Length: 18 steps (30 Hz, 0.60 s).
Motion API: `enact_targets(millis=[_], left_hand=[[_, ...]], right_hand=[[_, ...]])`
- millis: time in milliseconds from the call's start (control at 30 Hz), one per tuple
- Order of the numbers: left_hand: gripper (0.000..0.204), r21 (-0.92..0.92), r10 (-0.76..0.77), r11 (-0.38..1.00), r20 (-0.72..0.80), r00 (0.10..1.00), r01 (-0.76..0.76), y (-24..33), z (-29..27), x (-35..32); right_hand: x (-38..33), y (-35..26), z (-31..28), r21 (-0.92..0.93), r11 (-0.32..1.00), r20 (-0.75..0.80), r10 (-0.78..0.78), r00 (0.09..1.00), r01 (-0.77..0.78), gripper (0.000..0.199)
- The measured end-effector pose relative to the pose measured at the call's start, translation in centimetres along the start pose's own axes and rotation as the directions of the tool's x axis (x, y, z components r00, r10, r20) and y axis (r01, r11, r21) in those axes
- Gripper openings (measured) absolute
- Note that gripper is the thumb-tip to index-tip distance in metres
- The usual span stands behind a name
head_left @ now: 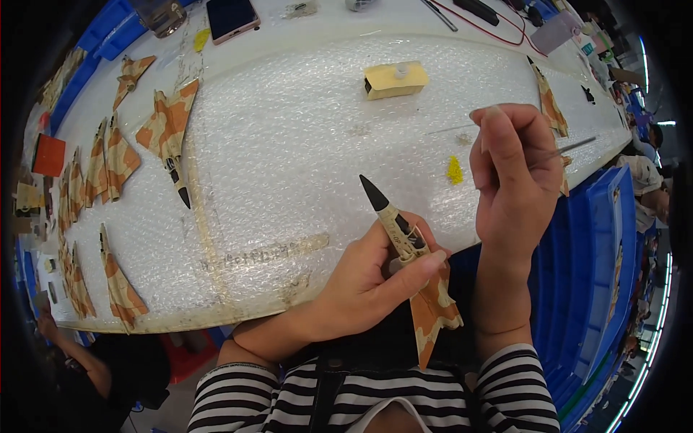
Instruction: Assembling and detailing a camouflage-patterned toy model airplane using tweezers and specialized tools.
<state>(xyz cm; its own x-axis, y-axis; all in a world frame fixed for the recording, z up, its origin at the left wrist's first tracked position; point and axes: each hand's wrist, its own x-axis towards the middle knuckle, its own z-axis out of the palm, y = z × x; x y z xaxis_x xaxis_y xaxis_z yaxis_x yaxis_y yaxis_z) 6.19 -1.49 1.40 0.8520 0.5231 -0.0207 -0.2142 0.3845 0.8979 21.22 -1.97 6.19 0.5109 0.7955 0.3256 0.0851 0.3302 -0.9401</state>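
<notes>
A model fighter jet (435, 303) in tan and orange camouflage, with a black nose, is gripped in my left hand (354, 289). Its nose points up and away from me, and my thumb presses across the body just behind the open cockpit. To the right, my right hand (514, 180) is raised with fingers curled round a thin metal tool (577, 144). The tool's fine tip points left over the table; its exact kind is unclear. Below that tip lies a small cluster of yellow bits (453, 170), apart from both hands.
Bubble wrap (289, 144) covers the table. A pale yellow block (395, 81) sits beyond my hands. Several more model jets (170, 126) lie at the left, another jet (548, 101) at the right. A phone (232, 20) rests at the back; blue bins (577, 274) stand at right.
</notes>
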Motion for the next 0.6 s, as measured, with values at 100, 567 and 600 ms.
enact_targets(millis=[100, 567, 600], left_hand=[[0.018, 0.004, -0.013, 1.000, 0.009, 1.000, 0.013, -0.4, 0.2, 0.0], [0.026, 0.046, -0.012, 0.999, 0.002, 1.000, 0.012, -0.8, -0.1, -0.1], [0.027, 0.046, 0.000, 0.999, 0.000, 1.000, 0.000, -0.8, -0.1, -0.1]], right_hand=[[-2.3, -0.4, 0.6, 0.041, 0.997, 0.009, 0.062, 0.998, -0.062, 0.010], [-4.5, 0.5, 2.1, -0.119, 0.993, 0.005, -0.013, 1.000, 0.013, 0.009], [-4.5, 0.5, 2.0, -0.119, 0.993, 0.012, -0.009, 1.000, 0.010, 0.009]])
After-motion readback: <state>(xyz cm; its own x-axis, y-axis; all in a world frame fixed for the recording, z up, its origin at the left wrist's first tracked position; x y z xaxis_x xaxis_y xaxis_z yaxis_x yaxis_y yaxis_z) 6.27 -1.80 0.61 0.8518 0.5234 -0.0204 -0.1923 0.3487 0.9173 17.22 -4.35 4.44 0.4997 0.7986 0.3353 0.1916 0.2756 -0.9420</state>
